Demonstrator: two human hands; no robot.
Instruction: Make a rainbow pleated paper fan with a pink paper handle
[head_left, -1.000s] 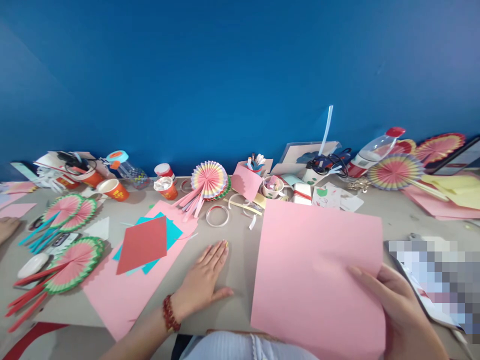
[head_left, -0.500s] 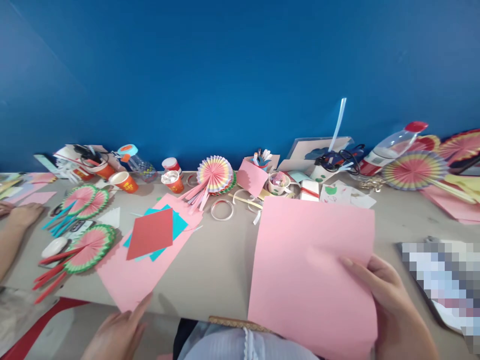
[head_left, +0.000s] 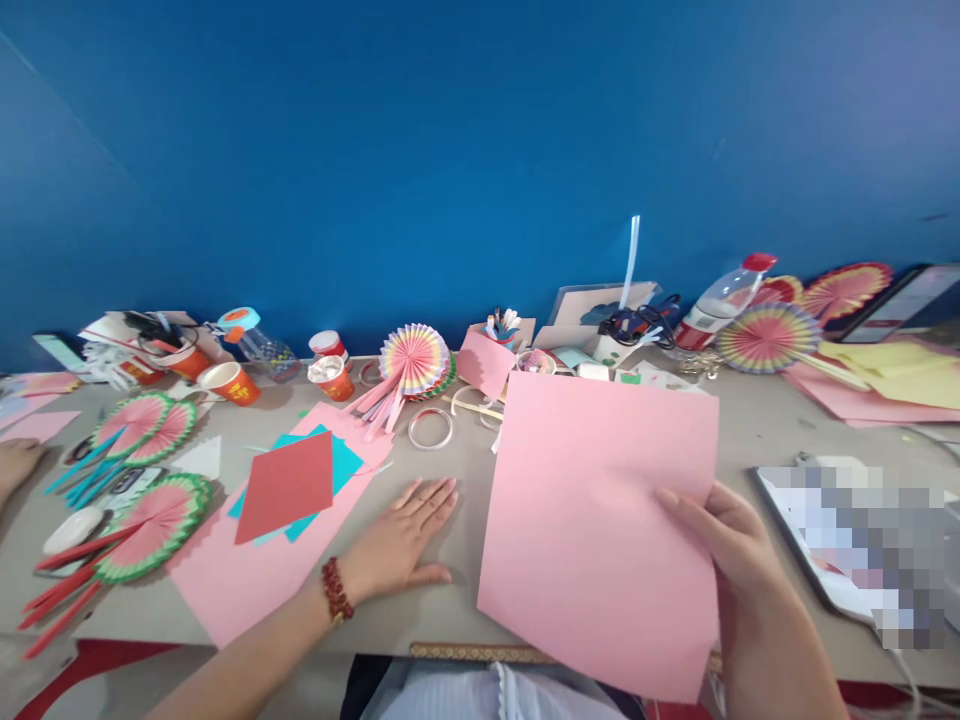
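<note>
In my right hand [head_left: 739, 555] is a large pink sheet of paper [head_left: 585, 530], pinched at its right edge with the thumb on the near face; the fingers behind it are hidden. My left hand [head_left: 405, 540] lies flat on the grey table [head_left: 465, 600], fingers stretched out and nothing under the palm that I can see. A red beaded bracelet [head_left: 337, 590] circles that wrist. Left of this hand, a red square of paper [head_left: 289, 487] and blue paper [head_left: 349, 460] rest on another pink sheet [head_left: 225, 590].
Folded paper fans [head_left: 154, 530] lie at the left, near paper cups [head_left: 229, 383]. A rolled tape ring [head_left: 430, 428] sits mid-table. A tilted bottle [head_left: 720, 305] leans at the back right; a tablet-like device [head_left: 817, 560] lies at the right. Another person's hand [head_left: 19, 462] shows far left.
My left hand has moved from the table's front edge, by the pink sheet's corner, rightward and forward onto the table. My right hand still holds its sheet. The view has shifted slightly right.
</note>
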